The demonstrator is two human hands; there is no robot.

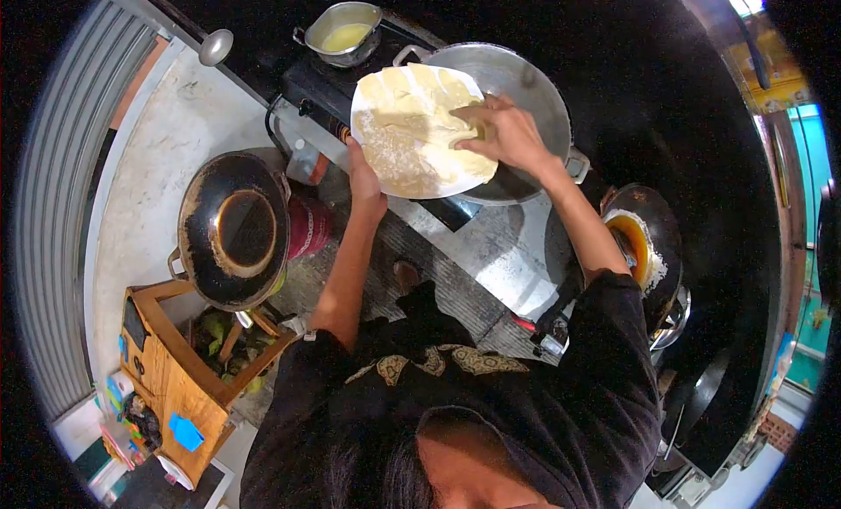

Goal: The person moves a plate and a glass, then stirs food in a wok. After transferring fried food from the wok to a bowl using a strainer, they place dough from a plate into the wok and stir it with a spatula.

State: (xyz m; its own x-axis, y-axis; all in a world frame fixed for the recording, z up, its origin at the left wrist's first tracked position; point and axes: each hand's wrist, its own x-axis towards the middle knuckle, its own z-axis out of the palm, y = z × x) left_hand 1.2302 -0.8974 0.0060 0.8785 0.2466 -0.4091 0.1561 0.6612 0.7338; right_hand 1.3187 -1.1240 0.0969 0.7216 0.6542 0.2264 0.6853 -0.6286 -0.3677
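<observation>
A white plate (420, 190) bears flat, pale yellow floury pieces (394, 115) and is held tilted over the near left part of a large metal pot (547, 102). My left hand (364, 178) grips the plate's lower left rim. At the plate's right side, my right hand (508, 134) has its thumb and fingers on the pale pieces, pinching at them. Behind the plate stands a small metal pot (350, 38) with yellowish liquid in it.
A blackened wok (197, 246) is at the left, above a wooden crate (180, 369) with greenery inside. To the right, another wok (661, 229) holds orange liquid with a white crust. A ladle (216, 47) lies at the upper left.
</observation>
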